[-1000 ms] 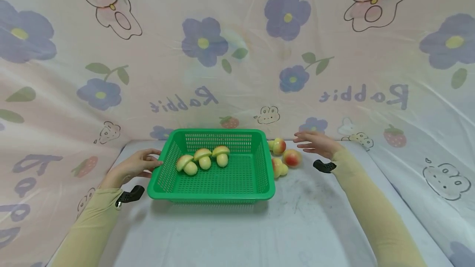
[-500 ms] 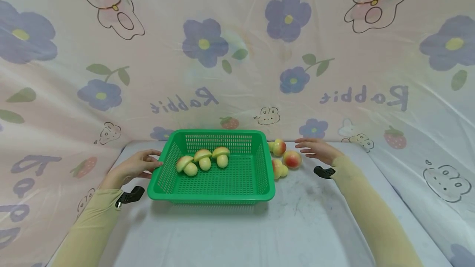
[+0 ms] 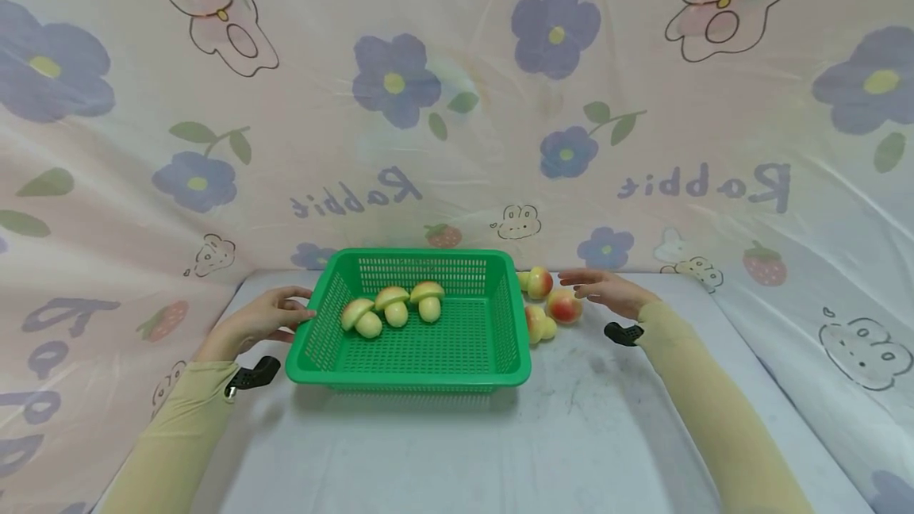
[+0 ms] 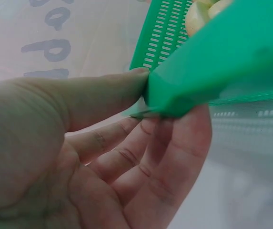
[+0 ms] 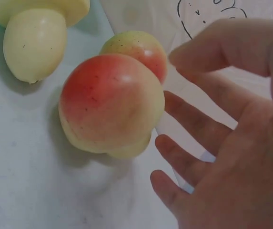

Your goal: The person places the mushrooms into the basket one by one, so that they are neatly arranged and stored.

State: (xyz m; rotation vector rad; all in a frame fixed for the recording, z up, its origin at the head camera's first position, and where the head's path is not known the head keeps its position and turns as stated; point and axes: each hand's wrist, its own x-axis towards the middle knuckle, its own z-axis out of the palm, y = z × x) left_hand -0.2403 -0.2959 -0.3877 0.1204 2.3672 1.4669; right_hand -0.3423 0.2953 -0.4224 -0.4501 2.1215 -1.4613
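My left hand [image 3: 260, 320] holds the left rim of a green plastic basket [image 3: 407, 377]. In the left wrist view the thumb [image 4: 107, 93] lies at the rim's outer edge, with fingers curled beneath it. Three toy mushrooms lie in the basket's left half, among them a middle mushroom [image 3: 393, 306]. To the right of the basket are three more, with red-tinged caps. My right hand [image 3: 610, 292] hovers with spread fingers beside the red-capped mushroom [image 5: 110, 105], holding nothing. Behind that one is another mushroom [image 5: 141, 50]; a paler mushroom [image 5: 36, 43] shows at upper left.
A white-covered table [image 3: 400, 458] bears the basket and mushrooms. Patterned fabric [image 3: 471, 165] with flowers and rabbits hangs close behind and along both sides. Each wrist carries a black camera mount [image 3: 624, 334].
My right hand dips slightly, then shifts a little left toward the loose mushrooms. The left hand stays at the basket rim, and the basket and mushrooms keep their places.
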